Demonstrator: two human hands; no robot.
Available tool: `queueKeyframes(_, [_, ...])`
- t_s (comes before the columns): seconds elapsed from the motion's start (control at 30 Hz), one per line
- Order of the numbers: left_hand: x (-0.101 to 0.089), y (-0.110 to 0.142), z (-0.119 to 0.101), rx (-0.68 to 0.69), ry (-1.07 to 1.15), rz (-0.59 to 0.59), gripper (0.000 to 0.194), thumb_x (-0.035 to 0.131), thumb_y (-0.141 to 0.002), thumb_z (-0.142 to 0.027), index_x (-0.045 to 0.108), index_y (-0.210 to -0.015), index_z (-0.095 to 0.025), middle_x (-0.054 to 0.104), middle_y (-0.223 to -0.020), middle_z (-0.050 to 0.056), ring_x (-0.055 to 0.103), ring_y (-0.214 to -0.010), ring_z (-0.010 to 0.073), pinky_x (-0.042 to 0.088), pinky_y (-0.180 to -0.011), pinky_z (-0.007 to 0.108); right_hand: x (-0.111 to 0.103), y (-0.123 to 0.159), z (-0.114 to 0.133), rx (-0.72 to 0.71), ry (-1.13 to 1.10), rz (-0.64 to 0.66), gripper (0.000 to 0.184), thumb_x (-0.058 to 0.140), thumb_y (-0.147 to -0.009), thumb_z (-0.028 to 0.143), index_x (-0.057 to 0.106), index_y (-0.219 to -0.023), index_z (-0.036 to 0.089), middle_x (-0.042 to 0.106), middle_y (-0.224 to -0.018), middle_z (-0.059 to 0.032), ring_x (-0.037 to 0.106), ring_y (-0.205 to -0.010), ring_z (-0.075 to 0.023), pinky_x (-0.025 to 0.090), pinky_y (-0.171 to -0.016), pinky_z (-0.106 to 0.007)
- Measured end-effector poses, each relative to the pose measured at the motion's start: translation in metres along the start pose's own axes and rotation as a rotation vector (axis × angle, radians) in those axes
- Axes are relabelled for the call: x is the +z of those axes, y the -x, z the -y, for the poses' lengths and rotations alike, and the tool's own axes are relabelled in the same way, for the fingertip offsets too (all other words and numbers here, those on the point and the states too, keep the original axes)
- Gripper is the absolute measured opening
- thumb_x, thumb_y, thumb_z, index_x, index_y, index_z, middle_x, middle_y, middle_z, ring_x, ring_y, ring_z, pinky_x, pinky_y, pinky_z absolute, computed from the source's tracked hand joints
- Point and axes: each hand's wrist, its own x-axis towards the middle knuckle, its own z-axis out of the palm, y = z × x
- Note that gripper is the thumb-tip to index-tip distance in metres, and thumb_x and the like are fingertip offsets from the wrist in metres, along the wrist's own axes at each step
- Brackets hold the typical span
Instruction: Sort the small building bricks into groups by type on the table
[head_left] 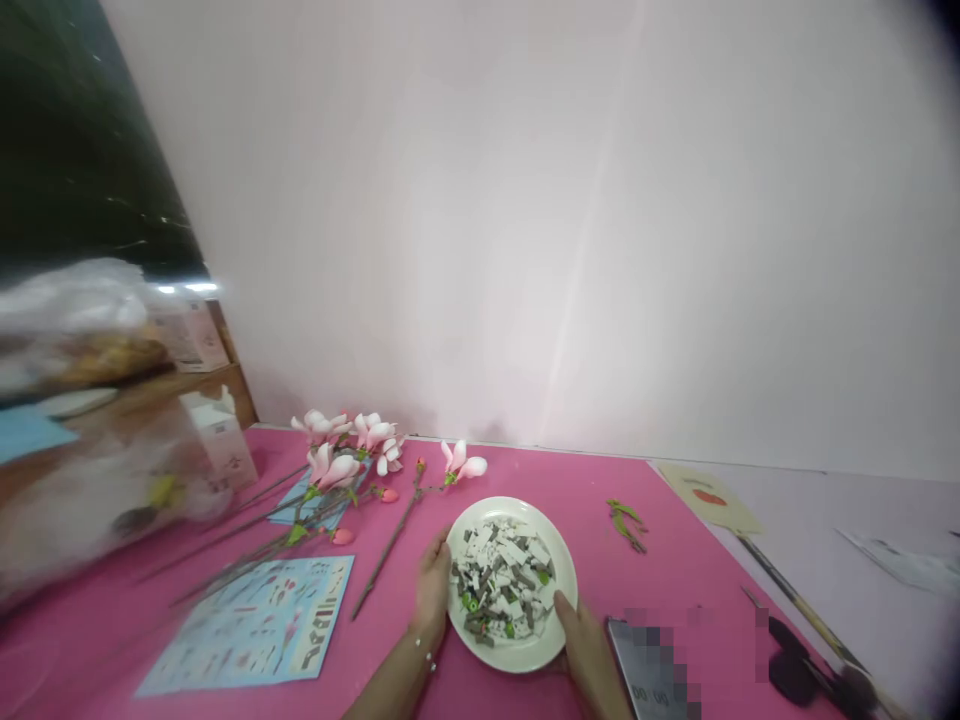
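Left fingers: they lie straight and together, not clenched, and touch the left rim of the white plate. I cannot tell if they truly grip it.
Left hand: the left hand stands on its edge just beside the plate, and a beaded bracelet sits on the wrist.
Right fingers: they press flat on the near right rim, also not clenched. A firm grip I cannot tell.
Right hand: the right hand is at the near right side of the plate, so the plate is between both hands.
Plate content: many loose building bricks, mostly white and grey, with a few green ones, lie in a heap.
Plate place: it stands near the middle of the pink mat, close to the near edge of the view.
Left of plate: brick magnolia branches with pink and white flowers lie on the mat, partly over a small blue sheet. Nearer is a large instruction sheet.
Right of plate: green leaf pieces lie on the mat. Near them is a flat device, partly hidden by a mosaic.
Far right: a paper with a red drawing and a long brush lie at the mat edge.
Far left: a plastic bag is blurred, beside cardboard boxes.
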Motion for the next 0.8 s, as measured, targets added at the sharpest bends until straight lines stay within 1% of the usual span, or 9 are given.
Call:
queueKeyframes(0.07, [0.0,0.001,-0.001,0.055,0.006,-0.023,0.066,0.039,-0.088,-0.059,0.052,-0.131,-0.01,0.055,-0.137,0.015,0.05,-0.128,0.0286,0.039,-0.107,0.033,0.004,-0.005,-0.004,-0.036,0.07,-0.071,0.068,0.044,-0.076,0.069,0.067,-0.105,0.013,0.074,-0.096,-0.013,0.066,-0.1,-0.0329,0.055,-0.08,-0.04])
queueKeyframes(0.1, [-0.001,0.002,-0.002,0.08,-0.002,-0.039,0.068,0.04,-0.087,-0.06,0.052,-0.131,-0.011,0.053,-0.14,0.015,0.046,-0.132,0.0284,0.035,-0.111,0.034,0.005,-0.007,-0.005,-0.038,0.1,-0.109,0.07,0.041,-0.076,0.07,0.068,-0.105,0.013,0.074,-0.098,-0.0138,0.066,-0.101,-0.0335,0.054,-0.082,-0.04])
queueKeyframes(0.17, [-0.003,0.003,-0.005,0.117,-0.028,-0.06,0.069,0.043,-0.085,-0.062,0.054,-0.131,-0.011,0.048,-0.144,0.015,0.038,-0.138,0.0281,0.026,-0.116,0.035,0.008,-0.01,-0.006,-0.036,0.154,-0.181,0.074,0.037,-0.078,0.071,0.068,-0.107,0.011,0.073,-0.101,-0.0161,0.065,-0.102,-0.0351,0.052,-0.085,-0.042])
queueKeyframes(0.23, [-0.006,0.005,-0.007,0.132,-0.05,-0.064,0.072,0.044,-0.085,-0.064,0.054,-0.131,-0.01,0.048,-0.145,0.015,0.036,-0.139,0.0284,0.022,-0.117,0.036,0.01,-0.012,-0.007,-0.035,0.204,-0.222,0.077,0.034,-0.079,0.072,0.066,-0.111,0.01,0.072,-0.104,-0.0179,0.064,-0.104,-0.0364,0.05,-0.087,-0.043])
queueKeyframes(0.37, [-0.009,0.008,-0.011,0.125,-0.073,-0.042,0.071,0.039,-0.088,-0.062,0.05,-0.136,-0.01,0.048,-0.144,0.014,0.037,-0.138,0.0275,0.024,-0.117,0.037,0.012,-0.018,-0.006,-0.034,0.272,-0.197,0.08,0.031,-0.079,0.073,0.063,-0.118,0.01,0.071,-0.104,-0.0183,0.063,-0.106,-0.0358,0.049,-0.087,-0.041])
queueKeyframes(0.5, [-0.009,0.008,-0.016,0.105,-0.098,-0.001,0.069,0.034,-0.09,-0.06,0.048,-0.138,-0.011,0.047,-0.146,0.012,0.036,-0.139,0.0257,0.025,-0.117,0.036,0.018,-0.023,0.001,-0.027,0.31,-0.268,0.08,0.025,-0.082,0.07,0.06,-0.122,0.011,0.071,-0.106,-0.0182,0.061,-0.109,-0.0363,0.047,-0.089,-0.042])
queueKeyframes(0.57, [-0.01,0.008,-0.017,0.095,-0.098,-0.008,0.071,0.035,-0.089,-0.062,0.049,-0.137,-0.011,0.047,-0.145,0.012,0.036,-0.139,0.0264,0.025,-0.117,0.037,0.019,-0.024,0.005,-0.019,0.327,-0.284,0.081,0.023,-0.082,0.07,0.059,-0.123,0.01,0.07,-0.108,-0.0198,0.06,-0.11,-0.0375,0.046,-0.09,-0.044])
queueKeyframes(0.7, [-0.009,0.009,-0.018,0.093,-0.077,-0.007,0.075,0.038,-0.087,-0.065,0.048,-0.138,-0.012,0.047,-0.145,0.012,0.037,-0.138,0.0279,0.026,-0.117,0.038,0.018,-0.025,0.008,-0.018,0.343,-0.249,0.079,0.026,-0.082,0.069,0.061,-0.12,0.01,0.069,-0.11,-0.0202,0.061,-0.108,-0.0382,0.047,-0.09,-0.045])
queueKeyframes(0.8, [-0.009,0.011,-0.021,0.061,-0.103,-0.016,0.077,0.039,-0.086,-0.066,0.046,-0.14,-0.01,0.044,-0.147,0.013,0.034,-0.14,0.0282,0.025,-0.117,0.037,0.019,-0.028,0.008,-0.04,0.328,-0.283,0.078,0.027,-0.081,0.07,0.063,-0.117,0.011,0.07,-0.108,-0.02,0.062,-0.105,-0.0389,0.048,-0.087,-0.045])
